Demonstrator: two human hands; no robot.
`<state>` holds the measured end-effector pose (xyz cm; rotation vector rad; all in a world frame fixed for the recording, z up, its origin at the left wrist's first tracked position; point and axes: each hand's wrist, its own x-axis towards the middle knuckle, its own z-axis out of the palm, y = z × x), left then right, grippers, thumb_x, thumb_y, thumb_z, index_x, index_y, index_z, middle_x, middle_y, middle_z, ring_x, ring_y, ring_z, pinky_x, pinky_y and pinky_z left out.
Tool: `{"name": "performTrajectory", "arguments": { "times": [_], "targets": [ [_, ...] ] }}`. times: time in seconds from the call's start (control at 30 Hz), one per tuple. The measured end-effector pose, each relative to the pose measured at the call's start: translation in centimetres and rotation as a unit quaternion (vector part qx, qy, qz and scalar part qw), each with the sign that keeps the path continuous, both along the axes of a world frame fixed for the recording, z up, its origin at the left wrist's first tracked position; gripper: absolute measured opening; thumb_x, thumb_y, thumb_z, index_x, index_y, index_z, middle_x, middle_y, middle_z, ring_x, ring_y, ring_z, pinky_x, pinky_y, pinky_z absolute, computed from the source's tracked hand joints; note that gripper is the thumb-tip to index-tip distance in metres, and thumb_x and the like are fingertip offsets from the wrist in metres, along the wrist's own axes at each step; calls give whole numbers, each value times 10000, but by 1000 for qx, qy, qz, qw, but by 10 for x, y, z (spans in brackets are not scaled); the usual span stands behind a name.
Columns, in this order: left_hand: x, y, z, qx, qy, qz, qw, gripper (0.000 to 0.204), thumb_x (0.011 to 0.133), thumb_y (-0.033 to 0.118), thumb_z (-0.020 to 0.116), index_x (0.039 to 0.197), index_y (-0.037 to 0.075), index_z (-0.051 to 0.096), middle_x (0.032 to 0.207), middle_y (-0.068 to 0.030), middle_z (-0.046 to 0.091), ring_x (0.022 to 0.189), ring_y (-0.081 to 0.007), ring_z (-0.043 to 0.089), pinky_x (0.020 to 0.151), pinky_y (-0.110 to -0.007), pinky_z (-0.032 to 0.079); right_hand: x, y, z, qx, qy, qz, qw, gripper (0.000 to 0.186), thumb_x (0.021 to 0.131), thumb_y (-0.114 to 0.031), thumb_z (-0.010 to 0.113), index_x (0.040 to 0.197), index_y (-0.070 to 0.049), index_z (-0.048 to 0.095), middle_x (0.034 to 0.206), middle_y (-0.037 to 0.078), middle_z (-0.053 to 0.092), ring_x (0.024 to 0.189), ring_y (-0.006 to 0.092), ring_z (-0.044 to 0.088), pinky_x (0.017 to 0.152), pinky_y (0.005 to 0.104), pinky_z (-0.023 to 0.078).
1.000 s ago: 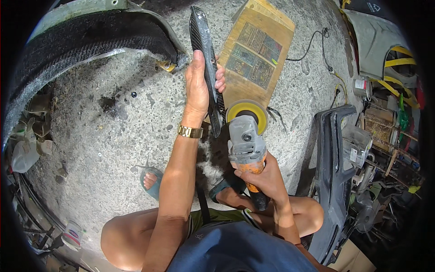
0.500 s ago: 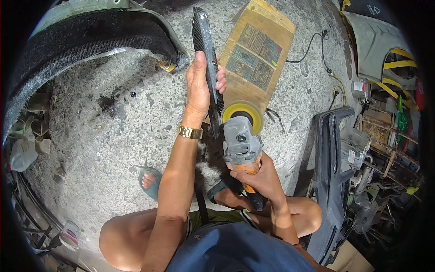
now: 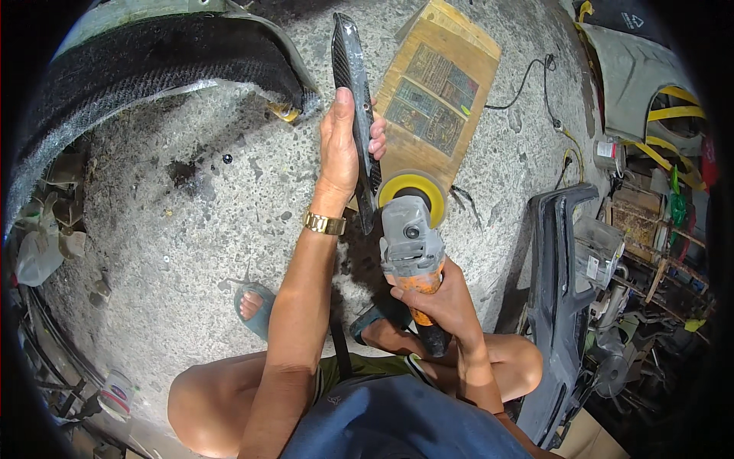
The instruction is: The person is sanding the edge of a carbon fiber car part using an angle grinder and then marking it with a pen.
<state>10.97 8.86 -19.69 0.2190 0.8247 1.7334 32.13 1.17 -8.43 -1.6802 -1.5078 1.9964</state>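
Observation:
My left hand [image 3: 340, 149] is wrapped round a long, narrow black carbon-fibre strip [image 3: 348, 57], held lengthwise away from me. Its near end tapers beside the disc of an angle grinder [image 3: 411, 245]. The grinder has a grey head, a worn orange body and a black rear end. My right hand [image 3: 442, 302] grips that body, thumb on top. The round yellow-edged disc [image 3: 437, 200] lies at or very close to the strip's right edge; whether they touch I cannot tell. Beyond the disc, a wooden board [image 3: 470, 157] bears dark printed panels.
A large curved black carbon-fibre panel [image 3: 153, 57] fills the far left. At right lie a long dark moulded part [image 3: 554, 306], a grey panel [image 3: 631, 69], a can [image 3: 608, 155] and cluttered scrap. A black cable [image 3: 524, 80] crosses the concrete floor [image 3: 222, 168]. Another can [image 3: 116, 394] stands lower left.
The strip, my left hand and the grinder's head have shifted slightly right in the picture. My grip on both things is the same.

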Motion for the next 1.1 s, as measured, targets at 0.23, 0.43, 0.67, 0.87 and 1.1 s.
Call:
{"name": "performTrajectory", "arguments": {
  "times": [0.23, 0.43, 0.67, 0.87, 1.1],
  "targets": [
    [1, 0, 1, -1, -11, -3, 1000, 690, 996, 686, 417, 1128, 17, 520, 727, -40, 485, 553, -104, 442, 512, -264, 402, 4, 1, -2, -5, 14, -9, 1000, 571, 757, -92, 854, 1248, 23, 586, 1128, 93, 710, 1014, 141, 652, 931, 319, 514],
    [1, 0, 1, -2, -11, -6, 1000, 688, 999, 684, 411, 1122, 15, 521, 728, -40, 492, 553, -104, 443, 517, -264, 405, 6, 1, -2, -18, -1, -4, 1000, 572, 754, -96, 854, 1245, 28, 588, 1130, 92, 706, 1020, 143, 647, 934, 317, 509],
    [-1, 1, -1, 10, -8, -12, 1000, 701, 999, 689, 395, 1135, 12, 512, 728, -43, 497, 553, -110, 443, 522, -268, 404, 2, 0, -3, -13, -2, 7, 1000, 577, 753, -107, 865, 1243, 30, 591, 1136, 95, 700, 1028, 147, 636, 940, 320, 505],
    [-1, 1, -2, 6, -9, -13, 1000, 707, 996, 694, 397, 1141, 11, 508, 727, -49, 495, 556, -113, 441, 519, -271, 398, 3, 1, -1, -14, 1, -2, 1000, 573, 756, -99, 863, 1244, 29, 591, 1138, 96, 702, 1027, 145, 637, 939, 319, 504],
    [-1, 1, -1, 6, -9, -15, 1000, 713, 995, 696, 396, 1143, 7, 508, 728, -45, 493, 557, -112, 441, 517, -270, 396, 3, 0, -4, 3, -6, 8, 1000, 578, 753, -100, 861, 1248, 28, 591, 1131, 99, 707, 1019, 147, 645, 941, 322, 505]
  ]
}}
